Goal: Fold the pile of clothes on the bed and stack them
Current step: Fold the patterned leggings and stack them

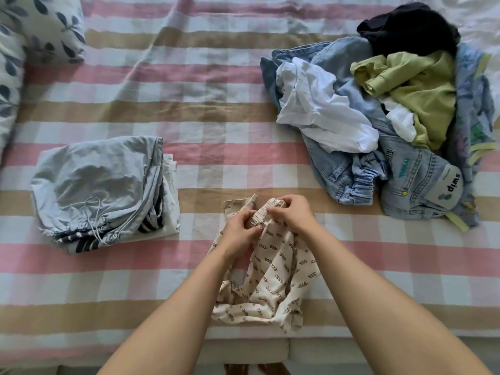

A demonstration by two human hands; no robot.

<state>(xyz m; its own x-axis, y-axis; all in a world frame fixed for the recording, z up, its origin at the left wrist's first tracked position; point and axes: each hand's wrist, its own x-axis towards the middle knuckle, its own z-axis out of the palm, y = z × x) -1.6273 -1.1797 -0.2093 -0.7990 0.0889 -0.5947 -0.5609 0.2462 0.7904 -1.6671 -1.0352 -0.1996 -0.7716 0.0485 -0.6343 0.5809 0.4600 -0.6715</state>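
Two hands work one garment on a pink, tan and white checked bedspread [216,104]. Left of the fingers: folded stack topped by pale blue drawstring cloth [100,185]. Left hand [239,231] and right hand [292,212], fingers curled, pinch the elastic waistband of a cream squiggle-print garment [273,277]. Right of the fingers, well apart: unfolded clothes pile [378,117]; a grey label on the denim [450,185] reads "swip".

On the bed [216,117], folded stack [102,190] lies left, unfolded pile [378,117] right, printed garment [273,282] nearest between.
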